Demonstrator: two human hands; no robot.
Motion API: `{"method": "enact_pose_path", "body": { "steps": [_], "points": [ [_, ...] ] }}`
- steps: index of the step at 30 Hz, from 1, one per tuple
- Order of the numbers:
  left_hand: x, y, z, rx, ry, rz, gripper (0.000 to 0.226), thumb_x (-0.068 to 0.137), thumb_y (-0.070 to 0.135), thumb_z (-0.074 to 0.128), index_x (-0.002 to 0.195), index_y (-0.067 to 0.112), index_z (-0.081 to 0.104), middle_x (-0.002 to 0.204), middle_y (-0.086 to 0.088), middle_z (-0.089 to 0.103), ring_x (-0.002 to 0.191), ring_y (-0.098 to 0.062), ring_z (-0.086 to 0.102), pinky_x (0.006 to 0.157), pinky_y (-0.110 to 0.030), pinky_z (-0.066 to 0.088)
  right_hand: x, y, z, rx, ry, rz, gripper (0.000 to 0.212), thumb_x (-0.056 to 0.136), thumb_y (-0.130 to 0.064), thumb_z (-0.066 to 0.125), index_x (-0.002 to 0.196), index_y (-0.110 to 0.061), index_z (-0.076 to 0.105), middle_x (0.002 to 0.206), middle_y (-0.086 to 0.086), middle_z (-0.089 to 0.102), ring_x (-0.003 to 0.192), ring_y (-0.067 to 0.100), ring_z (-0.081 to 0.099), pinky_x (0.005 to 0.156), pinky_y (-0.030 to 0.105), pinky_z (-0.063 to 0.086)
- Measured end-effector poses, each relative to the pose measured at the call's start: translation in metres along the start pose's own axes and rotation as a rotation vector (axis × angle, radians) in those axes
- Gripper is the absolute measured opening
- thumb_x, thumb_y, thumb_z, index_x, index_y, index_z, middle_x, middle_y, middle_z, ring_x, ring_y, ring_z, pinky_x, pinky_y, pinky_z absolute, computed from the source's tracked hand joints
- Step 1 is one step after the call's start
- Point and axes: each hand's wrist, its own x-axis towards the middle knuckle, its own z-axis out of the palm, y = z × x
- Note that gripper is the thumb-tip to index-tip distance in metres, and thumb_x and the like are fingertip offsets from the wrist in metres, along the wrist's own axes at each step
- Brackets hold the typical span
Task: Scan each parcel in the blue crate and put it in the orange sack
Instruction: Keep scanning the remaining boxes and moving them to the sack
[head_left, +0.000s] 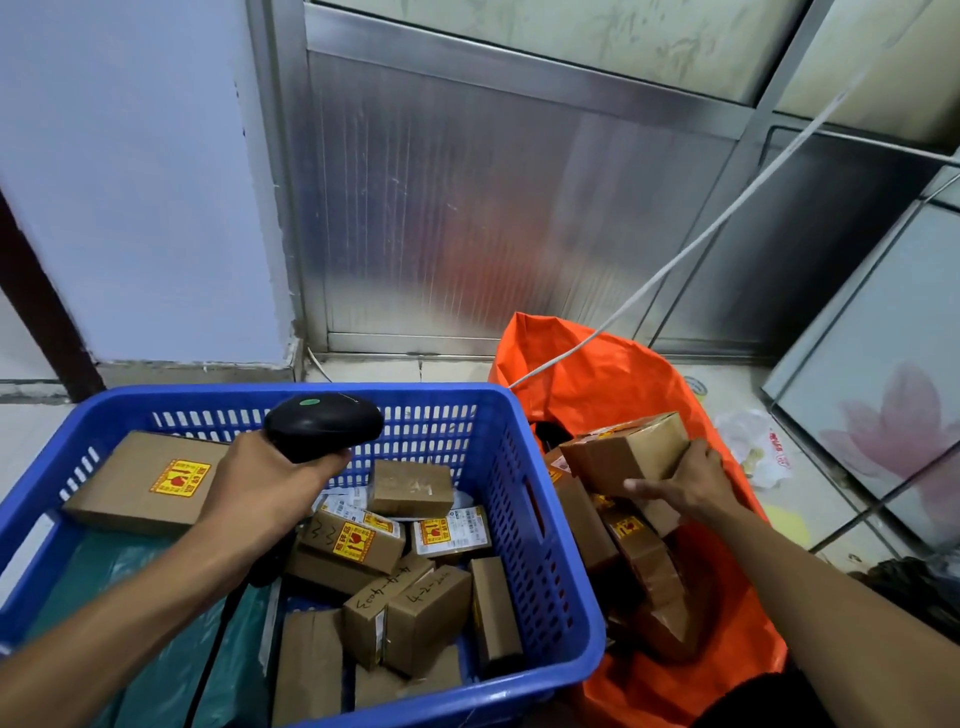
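Blue plastic, the crate (524, 499) fills the lower left and holds many cardboard parcels: a large flat one (140, 483) leans in its far left corner, smaller ones lie piled toward its right wall, and green mailer bags (130, 623) line its near left side. Just beside its right wall stands the orange sack (613, 374), mouth open, with several boxes already inside. Over the sack's mouth the right hand (685, 480) grips a small cardboard parcel (626, 449), which sits against the fingers, tilted. The left hand (265, 483) clasps a black scanner (324, 423) above the crate's far wall.
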Motion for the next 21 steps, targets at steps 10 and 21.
{"method": "enact_pose_path", "body": {
  "steps": [10,21],
  "points": [
    [0.007,-0.006,0.003,-0.007,-0.013,-0.013,0.039,0.080,0.025,0.082,0.115,0.014,0.069,0.083,-0.009,0.073,0.079,-0.027,0.068,0.076,-0.046,0.059,0.026,0.004,0.034,-0.172,-0.077,0.077,0.057,0.085,-0.039,0.062,0.129,-0.009,0.041,0.127,0.021,0.050,0.111,0.043,0.057,0.087,0.056,0.057],
    [0.006,-0.005,0.000,-0.032,-0.010,0.008,0.029,0.080,0.024,0.080,0.107,0.017,0.070,0.081,-0.009,0.073,0.076,-0.027,0.069,0.078,-0.049,0.059,0.006,-0.038,0.027,-0.253,-0.020,-0.110,0.033,0.093,-0.036,0.057,0.112,-0.011,0.050,0.116,0.019,0.058,0.103,0.043,0.060,0.082,0.047,0.055]
  ]
}}
